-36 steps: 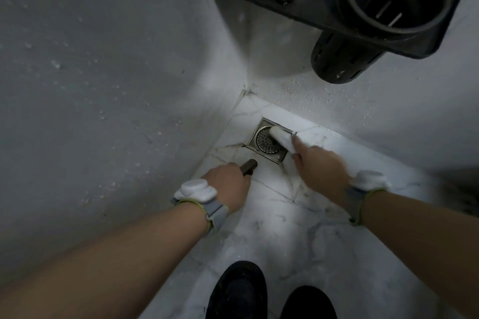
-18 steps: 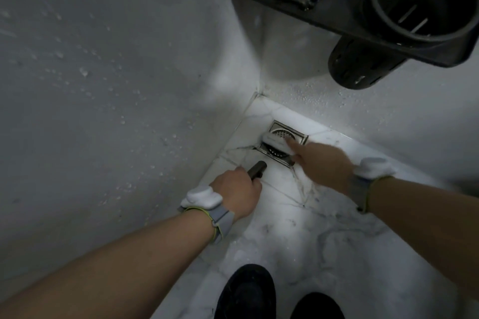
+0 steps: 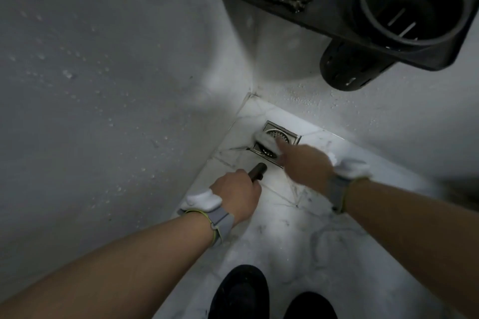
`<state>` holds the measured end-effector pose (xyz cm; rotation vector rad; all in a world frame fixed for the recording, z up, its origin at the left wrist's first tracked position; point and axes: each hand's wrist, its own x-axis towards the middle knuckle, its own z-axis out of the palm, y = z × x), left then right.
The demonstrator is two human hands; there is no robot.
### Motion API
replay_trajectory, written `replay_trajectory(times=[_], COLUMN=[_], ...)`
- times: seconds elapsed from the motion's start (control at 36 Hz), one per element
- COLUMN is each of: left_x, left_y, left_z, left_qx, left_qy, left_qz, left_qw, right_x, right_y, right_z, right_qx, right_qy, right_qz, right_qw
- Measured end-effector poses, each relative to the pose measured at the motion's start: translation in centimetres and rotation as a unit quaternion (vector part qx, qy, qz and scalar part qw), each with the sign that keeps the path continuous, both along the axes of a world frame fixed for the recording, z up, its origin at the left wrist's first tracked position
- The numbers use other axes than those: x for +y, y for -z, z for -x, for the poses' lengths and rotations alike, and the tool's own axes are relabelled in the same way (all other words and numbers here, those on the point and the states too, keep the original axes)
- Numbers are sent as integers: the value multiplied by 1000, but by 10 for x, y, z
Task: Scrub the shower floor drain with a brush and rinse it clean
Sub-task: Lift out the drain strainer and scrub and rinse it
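In the far corner of the marble floor [image 3: 324, 241], where the two white walls met, sat the square metal drain [image 3: 281, 140]. A white brush [image 3: 267, 143] lay across its round grate, pressed there by the right hand [image 3: 307, 164], whose fingers were closed on the brush's near end; the hand was blurred, so the exact hold was hard to make out. Just beside the drain's near edge, the left hand [image 3: 237, 194] was wrapped around a dark cylindrical handle [image 3: 258, 171], its tip pointing toward the drain. Both wrists wore grey bands with white pods. Two black shoes [image 3: 239, 292] stood at the bottom edge. On the wall above hung a black shelf [image 3: 293, 11] with a round cup holder [image 3: 412, 0].
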<state>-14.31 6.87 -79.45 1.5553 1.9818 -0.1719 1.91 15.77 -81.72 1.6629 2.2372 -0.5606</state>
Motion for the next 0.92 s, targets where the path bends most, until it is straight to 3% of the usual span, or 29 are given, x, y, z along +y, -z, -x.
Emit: replay_trajectory(times=[0.08,0.17,0.25,0.42,0.53,0.67,0.81,0.92], left_x=[1,-2,-1,5,12,38,45,42], left_y=[2,4,6,6,7,6,8,17], left_z=[-2,-2,3,10,10,20,18,11], left_qx=[2,2,7,3,-23,-49,-49,-87], left_qy=[5,-1,1,23,30,-19,32,-11], left_qz=[-1,7,5,7,8,45,46,75], left_qw=[1000,1000,1000,1000,999,998,997,993], right_x=[29,17,-20,-31,-34,-41,-53,-61], right_y=[-3,-5,-3,-1,-10,-4,14,12], right_z=[-16,-39,-46,-27,-30,-46,-71,-82], right_qx=[-72,-74,-36,108,188,273,286,290], right_qy=[-17,17,43,117,207,417,496,521], right_qz=[-56,-25,-9,135,62,41,37,42], right_qw=[996,997,998,978,958,866,819,801])
